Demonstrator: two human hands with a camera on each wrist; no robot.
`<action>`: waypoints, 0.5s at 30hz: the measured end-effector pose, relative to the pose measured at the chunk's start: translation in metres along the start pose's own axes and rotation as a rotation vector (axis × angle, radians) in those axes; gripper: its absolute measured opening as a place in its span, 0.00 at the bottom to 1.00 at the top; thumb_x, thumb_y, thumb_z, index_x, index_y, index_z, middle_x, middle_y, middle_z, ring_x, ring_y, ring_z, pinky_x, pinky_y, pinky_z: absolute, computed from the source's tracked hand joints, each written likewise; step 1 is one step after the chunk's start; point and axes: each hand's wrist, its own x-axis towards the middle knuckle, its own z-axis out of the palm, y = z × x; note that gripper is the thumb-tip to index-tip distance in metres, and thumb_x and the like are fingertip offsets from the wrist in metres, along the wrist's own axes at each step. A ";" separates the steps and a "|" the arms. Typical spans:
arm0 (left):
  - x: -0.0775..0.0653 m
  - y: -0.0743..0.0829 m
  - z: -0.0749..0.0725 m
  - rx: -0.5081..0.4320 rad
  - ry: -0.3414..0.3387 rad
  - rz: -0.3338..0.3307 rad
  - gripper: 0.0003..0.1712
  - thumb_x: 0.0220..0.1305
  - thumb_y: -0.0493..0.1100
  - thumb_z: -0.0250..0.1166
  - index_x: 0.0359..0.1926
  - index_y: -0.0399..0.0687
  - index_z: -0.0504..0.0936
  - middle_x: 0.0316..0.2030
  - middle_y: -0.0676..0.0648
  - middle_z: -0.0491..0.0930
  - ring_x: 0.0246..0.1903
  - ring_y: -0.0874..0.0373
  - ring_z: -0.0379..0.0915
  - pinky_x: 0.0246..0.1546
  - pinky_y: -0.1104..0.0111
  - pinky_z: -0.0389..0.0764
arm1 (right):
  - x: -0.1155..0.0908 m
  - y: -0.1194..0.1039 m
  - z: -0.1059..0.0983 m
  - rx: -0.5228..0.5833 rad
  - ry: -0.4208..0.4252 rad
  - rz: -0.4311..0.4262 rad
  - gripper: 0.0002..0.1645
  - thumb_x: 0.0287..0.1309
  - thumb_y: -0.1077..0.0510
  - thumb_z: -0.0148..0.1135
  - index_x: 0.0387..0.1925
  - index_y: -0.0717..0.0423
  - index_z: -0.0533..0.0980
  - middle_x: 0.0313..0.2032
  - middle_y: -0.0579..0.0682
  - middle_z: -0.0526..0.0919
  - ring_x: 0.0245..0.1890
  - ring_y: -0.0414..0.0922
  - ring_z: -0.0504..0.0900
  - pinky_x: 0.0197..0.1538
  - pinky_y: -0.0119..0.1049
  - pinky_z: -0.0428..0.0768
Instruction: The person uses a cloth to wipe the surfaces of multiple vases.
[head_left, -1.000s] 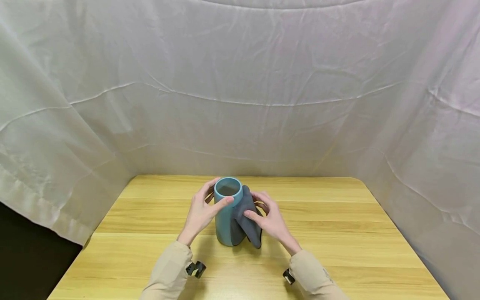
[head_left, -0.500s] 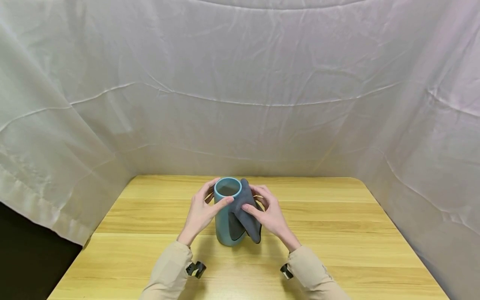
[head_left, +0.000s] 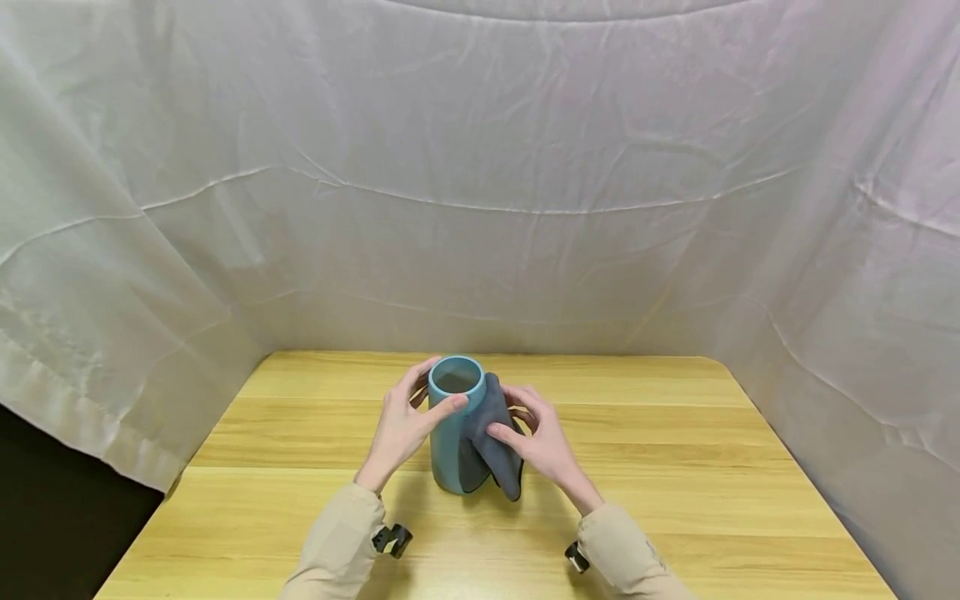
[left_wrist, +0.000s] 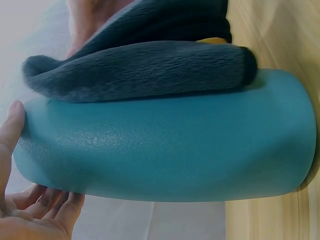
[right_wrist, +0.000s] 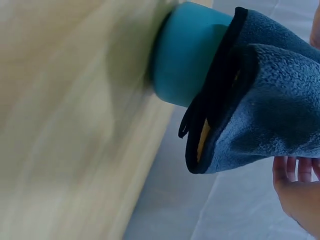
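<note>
A teal cylindrical vase [head_left: 447, 450] stands upright on the wooden table, its round mouth facing up. My left hand [head_left: 401, 423] grips it near the rim, thumb on the near side and fingers round the far left side; the left wrist view shows that thumb and the fingertips on the vase [left_wrist: 165, 145]. Against the vase's right side, my right hand [head_left: 546, 437] holds a folded grey-blue cloth [head_left: 491, 429], thumb in front and fingers behind. In the right wrist view the dark-edged cloth [right_wrist: 275, 105] hangs over most of the vase, leaving its base [right_wrist: 185, 55] visible.
The light wooden table [head_left: 675, 467] extends on both sides of the vase. Pale fabric curtains [head_left: 480, 250] rise behind the table and along its sides. A dark area [head_left: 60, 517] lies beyond the table at the left.
The right hand and cloth slid up the vase's side by half a second ago, and are now lower again, about where they were a second ago. The left hand and vase stay put.
</note>
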 end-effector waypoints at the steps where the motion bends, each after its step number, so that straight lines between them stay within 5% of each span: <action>1: 0.000 0.000 0.000 0.000 0.000 0.000 0.36 0.58 0.44 0.75 0.67 0.49 0.74 0.62 0.44 0.79 0.65 0.47 0.74 0.70 0.51 0.72 | -0.001 0.002 0.000 -0.001 -0.007 0.003 0.31 0.57 0.65 0.71 0.63 0.60 0.76 0.51 0.60 0.79 0.52 0.35 0.78 0.58 0.31 0.82; 6: 0.000 0.000 0.000 0.003 -0.001 -0.005 0.36 0.59 0.45 0.75 0.67 0.50 0.73 0.63 0.44 0.78 0.65 0.47 0.73 0.71 0.52 0.72 | -0.006 0.009 -0.001 -0.018 -0.037 0.054 0.30 0.56 0.65 0.72 0.62 0.61 0.76 0.51 0.60 0.79 0.52 0.38 0.79 0.58 0.36 0.83; 15: 0.000 0.001 0.001 0.008 0.006 0.005 0.36 0.58 0.45 0.75 0.67 0.48 0.73 0.62 0.43 0.78 0.65 0.46 0.74 0.70 0.51 0.72 | -0.010 0.019 -0.004 -0.065 -0.098 0.164 0.32 0.56 0.63 0.73 0.62 0.64 0.75 0.54 0.63 0.79 0.54 0.57 0.79 0.60 0.58 0.82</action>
